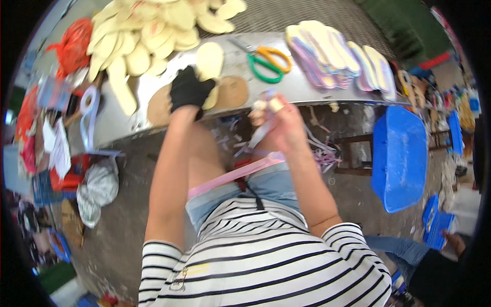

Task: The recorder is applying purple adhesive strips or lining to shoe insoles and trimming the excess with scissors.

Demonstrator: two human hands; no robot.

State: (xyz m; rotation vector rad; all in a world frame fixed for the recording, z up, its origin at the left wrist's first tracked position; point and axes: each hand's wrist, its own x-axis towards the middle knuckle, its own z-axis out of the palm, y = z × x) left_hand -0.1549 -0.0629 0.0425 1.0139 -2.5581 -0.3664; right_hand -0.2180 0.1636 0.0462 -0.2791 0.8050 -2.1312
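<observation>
On the left of the grey metal worktop point(117, 123) lies a heap of pale yellow foam insoles point(143, 36), too many to count, which I judge still waiting. My left hand point(189, 91), in a black glove, has its fingers pressed flat on one cream insole blank point(209, 61) lying over two brown cardboard soles point(230, 92). One pair of scissors with an orange and a green handle point(267, 64) rests beside. My bare right hand point(279, 120) pinches a pale ribbon strip point(261, 134) near the worktop's edge. Right, a row of finished-looking trimmed insoles point(337, 56), roughly a dozen.
</observation>
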